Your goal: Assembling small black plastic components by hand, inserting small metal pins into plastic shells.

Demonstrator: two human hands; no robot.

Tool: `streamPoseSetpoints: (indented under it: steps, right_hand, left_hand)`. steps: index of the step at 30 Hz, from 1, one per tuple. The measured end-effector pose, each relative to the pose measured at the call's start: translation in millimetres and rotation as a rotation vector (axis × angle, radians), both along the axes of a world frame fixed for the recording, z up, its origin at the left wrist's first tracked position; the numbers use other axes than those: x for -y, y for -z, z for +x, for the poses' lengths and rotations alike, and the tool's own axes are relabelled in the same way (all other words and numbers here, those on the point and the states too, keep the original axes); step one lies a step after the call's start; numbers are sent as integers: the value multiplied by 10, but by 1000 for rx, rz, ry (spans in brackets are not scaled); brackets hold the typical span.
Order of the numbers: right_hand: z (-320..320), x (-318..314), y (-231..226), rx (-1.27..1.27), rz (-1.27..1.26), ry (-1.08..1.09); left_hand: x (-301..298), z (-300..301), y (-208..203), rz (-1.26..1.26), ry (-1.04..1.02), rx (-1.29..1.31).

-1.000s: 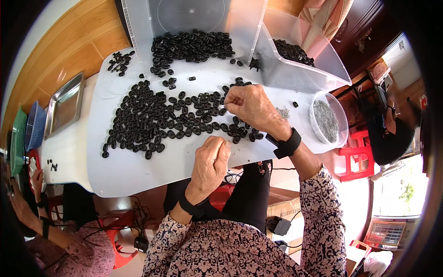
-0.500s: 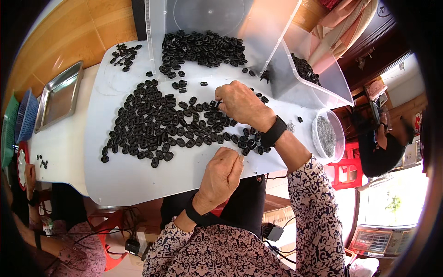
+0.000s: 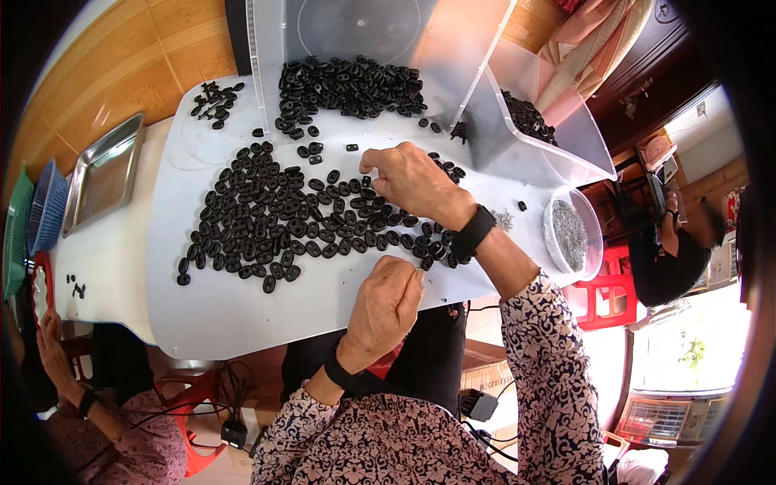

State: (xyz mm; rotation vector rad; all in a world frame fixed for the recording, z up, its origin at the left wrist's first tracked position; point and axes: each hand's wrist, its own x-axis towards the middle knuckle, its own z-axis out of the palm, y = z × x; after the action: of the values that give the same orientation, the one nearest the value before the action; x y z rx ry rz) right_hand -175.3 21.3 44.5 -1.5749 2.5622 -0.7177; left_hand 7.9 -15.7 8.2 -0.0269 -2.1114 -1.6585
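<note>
Many small black oval pieces with two holes (image 3: 259,206) lie spread in a loose layer on the pale work board (image 3: 234,323). My right hand (image 3: 420,184) hovers over the upper right part of this spread, its index finger and thumb apart and no piece visible between them. Closer to me, my left hand (image 3: 381,303) is closed in a pinch at the near edge of the pieces; whatever its fingers hold is hidden. A few ovals lie just beyond the left fingertips.
A clear bin on its side (image 3: 347,121) holds a heap of black pieces; another clear bin (image 3: 582,153) stands right of it. A round tub (image 3: 570,234) contains fine metal parts. At left are a steel tray (image 3: 105,174), a blue basket (image 3: 48,206) and another person's hand (image 3: 52,347).
My right hand has shifted slightly left, and its thumb and index finger have parted. My left hand has barely moved. The other person's hand at the left has opened out flatter.
</note>
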Motion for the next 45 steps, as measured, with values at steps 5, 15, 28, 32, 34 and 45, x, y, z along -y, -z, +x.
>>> streamPoseSetpoints:
  steps: [5, 15, 28, 32, 34, 45]
  right_hand:
    - [-73, 46, 9, -35, 53, -87]
    - [-66, 140, -84, -19, 200, -60]
    - [359, -280, -380, 272, -53, -21]
    - [594, -587, -332, 503, -116, -2]
    - [668, -707, -295, 576, -154, -7]
    - [1007, -1112, 295, 1140, -836, 153]
  left_hand:
    - [-4, 2, -17, -1, 10, -9]
    - [19, 2, -22, -25, 28, 3]
    - [88, 55, -28, 381, -67, 121]
    - [133, 6, -78, 331, -105, 35]
    - [137, 10, -76, 298, -44, 76]
    - [-20, 78, -42, 492, 90, 151]
